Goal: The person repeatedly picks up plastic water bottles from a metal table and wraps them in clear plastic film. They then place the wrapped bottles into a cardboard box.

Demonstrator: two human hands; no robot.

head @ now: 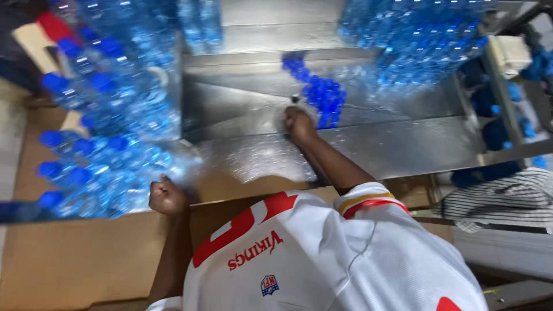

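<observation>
Hands work at opposite ends of a clear plastic sheet (253, 158) draped over the front edge of a steel table (403, 147). Left hand (167, 197) is closed into a fist, gripping the sheet's near-left corner, just beside a shrink-wrapped pack of blue-capped water bottles (98, 173) standing on brown cardboard (75, 259). Right hand (299, 124) reaches forward over the table, fingers curled shut on the far part of the film; what exactly it pinches is blurred. Just beyond that hand lies a loose cluster of blue bottle caps (322, 95) under wrap. More wrapped bottle packs are stacked upper left (115, 69) and upper right (426, 40). White jersey with red trim (322, 259) fills the lower frame. Striped cloth (507, 198) lies at right, well apart from both hands.
</observation>
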